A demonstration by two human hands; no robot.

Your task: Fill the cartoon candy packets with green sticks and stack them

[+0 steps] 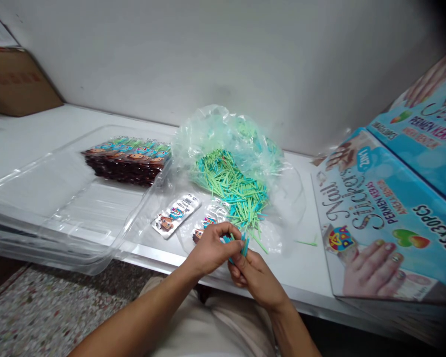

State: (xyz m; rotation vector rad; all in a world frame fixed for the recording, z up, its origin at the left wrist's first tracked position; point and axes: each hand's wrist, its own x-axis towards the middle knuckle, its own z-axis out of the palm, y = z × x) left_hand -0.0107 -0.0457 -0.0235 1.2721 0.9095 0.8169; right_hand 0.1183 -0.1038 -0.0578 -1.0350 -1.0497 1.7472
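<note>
Head view: our left hand (211, 248) pinches the thin blue plastic sticks (237, 244) from the left, our right hand (254, 275) grips them from below; they stand nearly upright between both, just before the loose green-and-blue stick pile (232, 186)

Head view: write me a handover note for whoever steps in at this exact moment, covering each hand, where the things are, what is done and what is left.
Left hand: fingers closed on a small bunch of sticks, blue and green.
Right hand: grips the same bunch from below.
Stick pile: lies on an open plastic bag on the white table.
Two loose packets lie just left of the hands.
Done: a stack of packets sits in the clear tray.
Left: the large pile and the two loose packets, by the look of it.
Blue boxes stand at the right.
</note>
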